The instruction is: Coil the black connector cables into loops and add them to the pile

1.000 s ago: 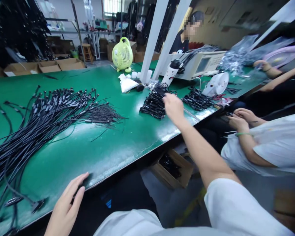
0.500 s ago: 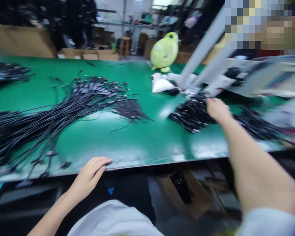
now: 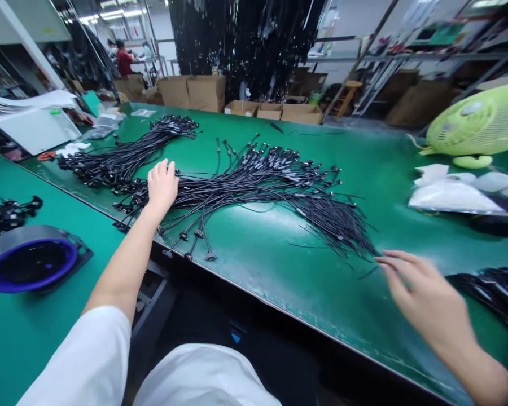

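Observation:
A long bundle of black cables (image 3: 232, 189) lies across the green table, connectors at its left end and thin loose ends at the right. My left hand (image 3: 163, 185) rests on the left part of the bundle, its fingers bent over the cables; whether it grips them is hidden. At the bundle's right tip, my right hand (image 3: 425, 293) pinches the thin ends of some cables between thumb and fingers. A second cable bundle (image 3: 131, 152) lies farther back on the left. Another black bundle (image 3: 499, 293) is partly in view beyond my right hand.
A yellow-green bird-shaped object (image 3: 478, 121) stands at the back right, with a white bag (image 3: 452, 194) before it. On the left table (image 3: 88, 304) sits a round blue-rimmed object (image 3: 34, 262). Cardboard boxes (image 3: 205, 94) stand behind the table. A person in red (image 3: 125, 59) is far back.
The view has swung left. My left hand has moved from the table edge onto the cables. My right hand has left the right-hand bundle and now pinches the long bundle's thin ends.

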Available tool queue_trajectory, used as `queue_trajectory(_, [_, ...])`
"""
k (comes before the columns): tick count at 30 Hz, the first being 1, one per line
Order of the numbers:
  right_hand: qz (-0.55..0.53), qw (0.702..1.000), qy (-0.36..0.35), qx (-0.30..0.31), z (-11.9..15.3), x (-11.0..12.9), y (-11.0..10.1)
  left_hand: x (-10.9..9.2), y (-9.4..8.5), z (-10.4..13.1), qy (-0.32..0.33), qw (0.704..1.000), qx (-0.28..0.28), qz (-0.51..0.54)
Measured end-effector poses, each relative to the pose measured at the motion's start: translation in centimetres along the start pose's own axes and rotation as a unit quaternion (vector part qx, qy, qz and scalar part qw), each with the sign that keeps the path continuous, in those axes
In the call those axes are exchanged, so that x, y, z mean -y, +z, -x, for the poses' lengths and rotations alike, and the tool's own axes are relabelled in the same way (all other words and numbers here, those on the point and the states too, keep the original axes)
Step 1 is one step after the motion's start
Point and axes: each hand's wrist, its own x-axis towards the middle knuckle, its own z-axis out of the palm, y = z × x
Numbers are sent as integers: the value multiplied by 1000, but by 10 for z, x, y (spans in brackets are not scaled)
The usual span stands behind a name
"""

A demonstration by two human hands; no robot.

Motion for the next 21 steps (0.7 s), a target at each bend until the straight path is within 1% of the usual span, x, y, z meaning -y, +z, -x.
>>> queue_trajectory(1, [-18, 999, -17, 24, -3, 12, 6, 7, -3, -11, -18, 1000, 20, -12])
queue_trajectory(2, [-33, 998, -29, 46, -6, 24, 12, 10, -8, -16, -27, 999, 30, -16])
queue_trajectory(3, [-48, 996, -40, 60, -11, 37, 16, 9, -13, -16, -21, 999, 28, -12])
queue_trajectory(4, [-64, 995, -50, 64, -17, 51, 20, 2, -18, -10, 4, 1000, 16, -3])
queue_trajectory(5, [-82, 993, -60, 62, -23, 66, 23, -10, -23, 1, 47, 999, -11, 13])
queue_trajectory(6, [-99, 991, -70, 56, -31, 83, 28, -26, -26, 17, 120, 992, -24, 34])
queue_trajectory(7, [-117, 989, -80, 49, -39, 100, 33, -45, -29, 36, 198, 978, -16, 60])
queue_trajectory(8, [-132, 986, -93, 49, -50, 118, 39, -65, -31, 56, 261, 961, -3, 87])
queue_trajectory(10, [-151, 976, -139, 74, -75, 151, 56, -99, -35, 95, 350, 926, 43, 132])
queue_trajectory(11, [-149, 967, -177, 104, -90, 164, 64, -109, -38, 111, 374, 913, 64, 153])
queue_trajectory(12, [-137, 956, -218, 137, -104, 174, 70, -115, -42, 123, 365, 913, 77, 166])
queue_trajectory(13, [-122, 947, -249, 160, -117, 180, 73, -114, -48, 132, 339, 919, 95, 177])
queue_trajectory(14, [-110, 944, -266, 160, -129, 183, 73, -108, -55, 138, 296, 928, 120, 191])
queue_trajectory(15, [-104, 948, -270, 136, -138, 184, 68, -99, -62, 142, 240, 935, 152, 211])
queue_trajectory(16, [-102, 954, -265, 92, -143, 184, 59, -87, -71, 145, 185, 932, 198, 241])
queue_trajectory(17, [-105, 959, -260, 39, -145, 183, 46, -75, -78, 148, 140, 914, 254, 284])
queue_trajectory(18, [-109, 959, -263, -11, -145, 182, 31, -64, -85, 151, 108, 889, 299, 331])
queue_trajectory(19, [-108, 955, -272, -44, -143, 182, 14, -54, -89, 155, 91, 859, 338, 374])
queue_trajectory(20, [-100, 952, -281, -65, -141, 181, -3, -47, -92, 159, 81, 831, 363, 414])
queue_trajectory(21, [-84, 952, -284, -77, -139, 180, -19, -42, -92, 162, 73, 808, 374, 449])
